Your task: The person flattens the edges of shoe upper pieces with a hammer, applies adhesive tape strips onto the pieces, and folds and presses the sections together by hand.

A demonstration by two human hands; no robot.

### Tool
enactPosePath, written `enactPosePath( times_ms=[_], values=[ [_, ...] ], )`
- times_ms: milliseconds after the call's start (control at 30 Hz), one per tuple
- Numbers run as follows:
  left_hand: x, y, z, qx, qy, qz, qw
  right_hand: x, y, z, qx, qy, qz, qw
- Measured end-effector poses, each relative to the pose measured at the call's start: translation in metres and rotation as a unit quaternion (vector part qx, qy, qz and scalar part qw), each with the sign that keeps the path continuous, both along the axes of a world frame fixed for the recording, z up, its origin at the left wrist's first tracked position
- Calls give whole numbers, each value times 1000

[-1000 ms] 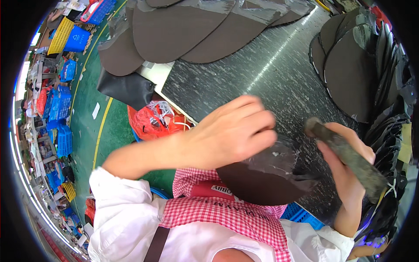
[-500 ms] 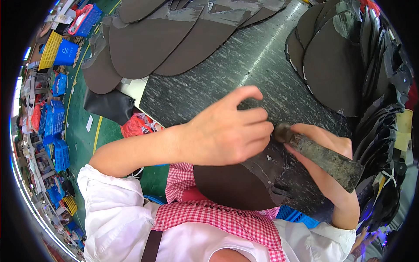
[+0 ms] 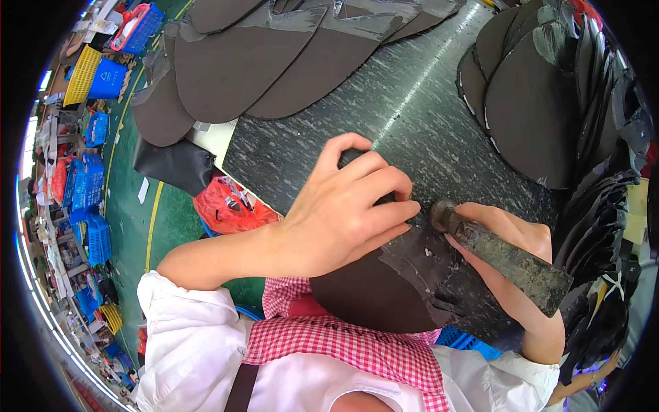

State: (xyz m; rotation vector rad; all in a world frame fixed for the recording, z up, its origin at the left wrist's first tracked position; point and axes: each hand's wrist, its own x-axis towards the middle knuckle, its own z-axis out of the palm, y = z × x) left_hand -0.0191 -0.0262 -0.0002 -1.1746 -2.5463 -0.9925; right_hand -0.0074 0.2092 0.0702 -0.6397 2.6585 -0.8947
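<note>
My right hand [image 3: 504, 223] is closed on a hammer whose worn metal head [image 3: 511, 257] lies across it. The head's round face points toward my left hand, and the grip is mostly hidden. My left hand [image 3: 357, 202] is curled over the dark speckled work surface [image 3: 405, 117], just left of the hammer's face. Dark patches show between its fingers, but I cannot make out what they are. Below both hands, a brown, round-ended sheet piece [image 3: 371, 292] lies at the near edge. A torn, shiny black layer [image 3: 425, 268] covers its right part.
Overlapping brown pieces [image 3: 240, 58] cover the far left of the surface. More pieces [image 3: 528, 103] stand fanned along the right side. A red plastic bag [image 3: 233, 206] and black sheet [image 3: 175, 165] are at the left edge. Blue baskets [image 3: 86, 185] line the green floor.
My left hand has moved left, away from the hammer's face, with its fingers curled differently. My right hand and the hammer have hardly moved.
</note>
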Motion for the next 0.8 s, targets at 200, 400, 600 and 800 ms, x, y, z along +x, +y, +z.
enactPosePath(
  times_ms=[200,400,600,800],
  values=[
    [6,3,3,6,32,-8,999,-3,0,4,-18,9,12,1000],
    [14,11,5,-124,178,-104,971,-11,-6,6,21,18,53,998],
    [11,-4,-4,-52,124,-102,986,-2,-6,0,29,30,70,997],
    [12,-7,-4,-7,149,-101,984,-3,-8,-5,29,148,62,987]
  ],
)
